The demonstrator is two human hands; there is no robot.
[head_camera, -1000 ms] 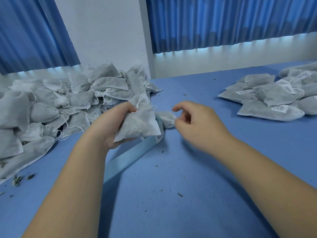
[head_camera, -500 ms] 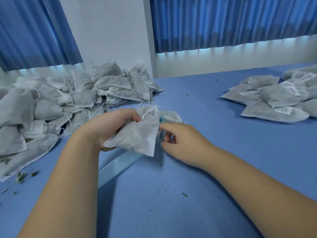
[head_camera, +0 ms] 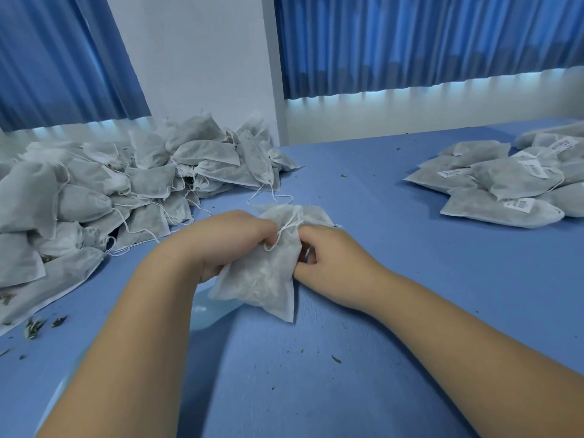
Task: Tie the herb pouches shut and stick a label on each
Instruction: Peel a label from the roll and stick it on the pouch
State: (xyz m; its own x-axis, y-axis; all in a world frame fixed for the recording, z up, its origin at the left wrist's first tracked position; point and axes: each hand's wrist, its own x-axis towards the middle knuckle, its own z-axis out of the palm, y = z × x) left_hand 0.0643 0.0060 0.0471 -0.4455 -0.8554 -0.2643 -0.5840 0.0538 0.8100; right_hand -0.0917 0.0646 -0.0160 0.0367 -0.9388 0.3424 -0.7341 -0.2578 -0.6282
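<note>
Head view, one held item, hands outward.

Left hand (head_camera: 227,240): clenched round the gathered neck of a white herb pouch (head_camera: 264,276), knuckles up.
Right hand (head_camera: 336,263): fingers curled in against the pouch's right edge, apparently pinching the fabric; the fingertips themselves were hidden behind it.
Herb pouch: hung tilted between the two hands at table centre, its lower corner touching the blue table (head_camera: 363,358). Dark leaf showed through the mesh.
Drawstring (head_camera: 286,229): white cord, looped loose over the neck between the hands.
Second pouch (head_camera: 316,213): lay just behind the held one, partly hidden.
Pale blue strip (head_camera: 205,309): lay flat beneath the pouch and left wrist; its markings could not be read.
Pile of unlabelled pouches (head_camera: 126,191): heaped at the table's left, strings trailing.
Labelled pouches (head_camera: 502,184): a smaller stack at the right, well apart, each visible one bearing a white barcode label (head_camera: 520,204).
Herb crumbs (head_camera: 33,327): scattered near the left edge.
Blue curtains (head_camera: 410,42): hung behind, either side of a white wall (head_camera: 196,58).
</note>
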